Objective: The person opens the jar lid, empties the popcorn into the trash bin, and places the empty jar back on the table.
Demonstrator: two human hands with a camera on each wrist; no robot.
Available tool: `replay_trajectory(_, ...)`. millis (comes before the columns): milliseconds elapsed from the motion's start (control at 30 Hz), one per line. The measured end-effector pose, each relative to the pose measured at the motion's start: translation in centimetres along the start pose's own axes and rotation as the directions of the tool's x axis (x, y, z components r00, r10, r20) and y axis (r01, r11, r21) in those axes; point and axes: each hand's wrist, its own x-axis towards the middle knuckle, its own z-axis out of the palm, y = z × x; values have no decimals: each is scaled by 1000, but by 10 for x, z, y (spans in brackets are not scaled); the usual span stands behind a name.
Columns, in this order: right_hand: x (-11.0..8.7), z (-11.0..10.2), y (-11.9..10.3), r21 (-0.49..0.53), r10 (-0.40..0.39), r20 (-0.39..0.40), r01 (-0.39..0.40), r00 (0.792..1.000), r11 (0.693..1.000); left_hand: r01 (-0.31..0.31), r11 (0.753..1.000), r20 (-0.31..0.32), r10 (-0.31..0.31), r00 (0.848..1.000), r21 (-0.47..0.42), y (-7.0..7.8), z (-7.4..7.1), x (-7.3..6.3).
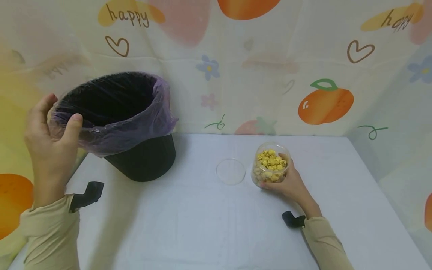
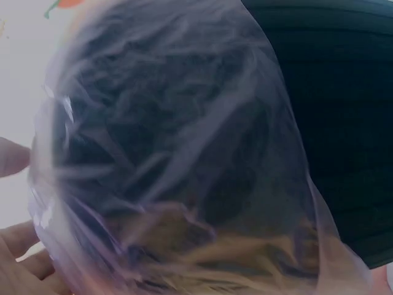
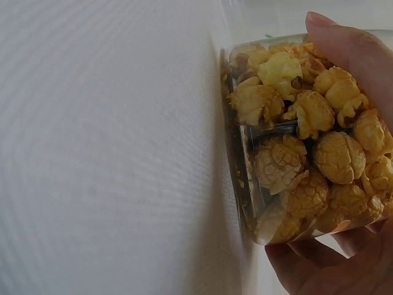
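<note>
Surface point(image 1: 202, 225), white. Black bin point(image 1: 152, 161) at left, tilted, purple bag point(image 1: 135, 131) over rim; left hand point(image 1: 50, 150) grips bagged rim, fingers curled. Jar point(image 1: 257, 177) of popcorn point(image 1: 271, 161) right of centre, right hand's point(image 1: 291, 183) fingers wrapped round. Clear lid point(image 1: 230, 171) just left.

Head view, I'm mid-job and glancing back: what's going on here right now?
A person's left hand grips the rim of a round black bin lined with a thin purple plastic bag; the bin looks tilted toward that hand. The right hand holds a clear plastic tub of yellow popcorn, on or just above the white table. A clear round lid lies between bin and tub.
</note>
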Motion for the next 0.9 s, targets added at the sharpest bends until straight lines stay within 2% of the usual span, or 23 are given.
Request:
replay_trajectory(167, 0, 1, 0, -1, -1, -4, 1, 1000, 1000, 12, 999, 34, -11, 999, -48, -12, -3, 2)
replay_trajectory(367, -1, 1, 1, 1, 0, -3, 0, 1000, 1000, 69, 996, 106, -64, 992, -49, -22, -8, 3)
replay_trajectory(467, -1, 1, 1, -6, -2, -7, 2, 1000, 1000, 111, 992, 156, -102, 982, -52, -26, -11, 3)
replay_trajectory(633, -1, 1, 2, -6, -8, -7, 8, 1000, 1000, 191, 981, 230, -183, 956, -14, -31, -15, 5)
replay_trajectory(900, 0, 1, 1, -5, -24, -12, 24, 1000, 1000, 209, 978, 308, -206, 929, 22, -39, -16, 7)
